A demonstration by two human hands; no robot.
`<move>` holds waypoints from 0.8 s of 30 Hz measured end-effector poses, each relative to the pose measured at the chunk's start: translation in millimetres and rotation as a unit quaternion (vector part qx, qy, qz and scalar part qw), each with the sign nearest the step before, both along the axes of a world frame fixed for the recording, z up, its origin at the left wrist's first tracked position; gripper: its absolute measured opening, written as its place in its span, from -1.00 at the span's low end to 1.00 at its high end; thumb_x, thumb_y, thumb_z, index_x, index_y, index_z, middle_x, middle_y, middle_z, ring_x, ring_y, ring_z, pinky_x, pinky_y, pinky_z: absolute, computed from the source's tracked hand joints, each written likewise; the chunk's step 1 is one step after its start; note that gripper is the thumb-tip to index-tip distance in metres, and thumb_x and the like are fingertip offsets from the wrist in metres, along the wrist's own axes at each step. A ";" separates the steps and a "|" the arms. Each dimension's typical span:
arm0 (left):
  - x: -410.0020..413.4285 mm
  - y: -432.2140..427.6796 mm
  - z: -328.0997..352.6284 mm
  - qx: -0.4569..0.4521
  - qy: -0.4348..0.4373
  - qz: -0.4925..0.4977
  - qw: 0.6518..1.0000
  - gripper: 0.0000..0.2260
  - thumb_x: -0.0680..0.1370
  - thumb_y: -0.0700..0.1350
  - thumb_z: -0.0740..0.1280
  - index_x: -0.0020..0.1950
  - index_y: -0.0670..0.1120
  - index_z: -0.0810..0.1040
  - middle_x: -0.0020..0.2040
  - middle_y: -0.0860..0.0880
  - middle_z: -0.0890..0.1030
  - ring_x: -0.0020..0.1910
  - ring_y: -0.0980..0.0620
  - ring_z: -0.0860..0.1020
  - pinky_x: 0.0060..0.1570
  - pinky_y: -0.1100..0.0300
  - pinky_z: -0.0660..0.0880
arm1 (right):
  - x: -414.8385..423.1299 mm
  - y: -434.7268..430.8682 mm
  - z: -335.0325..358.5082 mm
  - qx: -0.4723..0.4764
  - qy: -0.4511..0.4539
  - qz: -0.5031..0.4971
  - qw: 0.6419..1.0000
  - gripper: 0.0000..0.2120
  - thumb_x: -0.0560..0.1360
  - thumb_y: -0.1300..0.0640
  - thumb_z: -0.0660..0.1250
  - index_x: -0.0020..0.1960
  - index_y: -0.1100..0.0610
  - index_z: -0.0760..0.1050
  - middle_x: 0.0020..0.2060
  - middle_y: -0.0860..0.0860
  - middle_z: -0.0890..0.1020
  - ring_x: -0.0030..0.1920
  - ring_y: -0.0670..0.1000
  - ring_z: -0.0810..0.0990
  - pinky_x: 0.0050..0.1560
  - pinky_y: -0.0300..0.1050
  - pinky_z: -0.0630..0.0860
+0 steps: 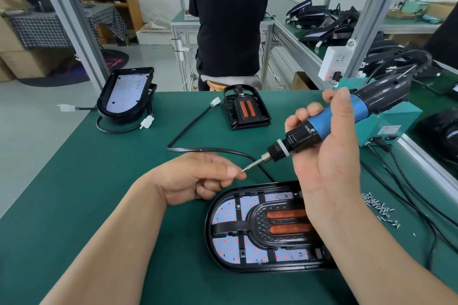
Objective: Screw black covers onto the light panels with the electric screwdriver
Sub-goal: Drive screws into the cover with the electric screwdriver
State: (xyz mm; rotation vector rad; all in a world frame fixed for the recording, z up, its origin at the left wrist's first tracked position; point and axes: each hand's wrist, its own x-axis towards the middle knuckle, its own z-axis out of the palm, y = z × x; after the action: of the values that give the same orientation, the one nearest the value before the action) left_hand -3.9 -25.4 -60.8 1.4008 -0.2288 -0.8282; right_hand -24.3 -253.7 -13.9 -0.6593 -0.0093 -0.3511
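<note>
A light panel [228,210] lies on the green table in front of me, with a black cover [257,225] holding two orange strips laid in it. My right hand [329,156] grips the blue and black electric screwdriver [332,121], held slanted above the panel, bit pointing down-left. My left hand [198,178] pinches its thumb and forefinger at the bit's tip [244,169], where a small screw seems to sit. My right forearm hides the panel's right end.
A pile of several screws [379,205] lies right of the panel. Spare black covers [245,109] are stacked at the table's far edge, and more light panels [126,94] at the far left with cables. A teal box [391,121] stands right. A person sits beyond.
</note>
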 end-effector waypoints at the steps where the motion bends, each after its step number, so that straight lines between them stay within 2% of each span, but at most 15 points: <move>1: -1.3 -0.2 0.6 0.013 -0.012 -0.021 1.000 -0.71 0.40 -0.04 0.54 0.07 -0.14 0.77 -0.27 0.02 0.55 -0.39 0.16 0.29 -0.45 0.36 0.15 | -2.0 0.8 2.1 0.003 -0.004 0.010 1.000 -0.70 0.62 -0.06 0.46 0.19 0.09 0.49 -0.19 0.00 0.52 -0.18 0.00 0.52 0.08 -0.04 0.53; 5: -5.1 -4.0 2.8 0.082 -0.055 -0.055 0.994 -0.83 0.43 -0.15 0.54 0.00 -0.07 0.78 -0.20 -0.01 0.68 -0.37 0.16 0.44 -0.47 0.34 0.15 | -13.6 3.8 10.6 -0.011 -0.030 0.058 0.998 -0.74 0.64 -0.03 0.41 0.20 0.09 0.47 -0.21 -0.01 0.49 -0.21 -0.01 0.50 0.00 -0.07 0.55; 12: -6.7 -8.2 5.6 0.100 -0.048 -0.029 0.993 -0.78 0.43 -0.21 0.48 0.07 -0.20 0.72 -0.22 -0.09 0.64 -0.49 0.16 0.34 -0.51 0.35 0.16 | -50.6 2.3 4.4 -0.075 -0.063 0.129 0.987 -0.85 0.68 0.01 0.25 0.17 0.06 0.50 -0.25 -0.03 0.44 -0.25 -0.03 0.45 -0.17 -0.16 0.52; 15: -7.7 -9.1 6.5 0.103 -0.054 -0.024 0.993 -0.90 0.52 -0.30 0.46 0.01 -0.16 0.73 -0.26 -0.05 0.64 -0.51 0.19 0.36 -0.53 0.37 0.18 | -60.9 5.4 -1.0 -0.104 -0.069 0.148 0.981 -0.87 0.64 0.06 0.30 0.15 0.06 0.52 -0.28 -0.03 0.43 -0.27 -0.02 0.43 -0.23 -0.16 0.49; 20: -7.8 -9.4 5.6 0.111 -0.063 -0.029 0.991 -0.85 0.59 -0.34 0.41 0.00 -0.13 0.72 -0.32 0.03 0.63 -0.51 0.21 0.37 -0.52 0.37 0.16 | -66.8 13.0 -5.3 -0.137 -0.098 0.183 0.969 -0.80 0.53 0.08 0.40 0.14 0.05 0.54 -0.31 -0.01 0.42 -0.30 0.00 0.43 -0.26 -0.14 0.48; 24: -8.5 -10.0 6.0 0.114 -0.068 -0.028 0.991 -0.90 0.47 -0.22 0.48 -0.05 -0.09 0.76 -0.32 0.00 0.57 -0.46 0.16 0.32 -0.51 0.34 0.14 | -69.0 16.5 -7.4 -0.155 -0.117 0.199 0.961 -0.78 0.51 0.12 0.41 0.15 0.06 0.54 -0.32 -0.02 0.44 -0.31 0.00 0.43 -0.26 -0.14 0.48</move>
State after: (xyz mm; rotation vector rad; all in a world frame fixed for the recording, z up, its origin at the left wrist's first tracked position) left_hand -12.4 -35.4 -54.8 1.6746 -0.2860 -0.8263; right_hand -93.3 -237.3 -21.3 -0.9030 -0.4249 -0.0336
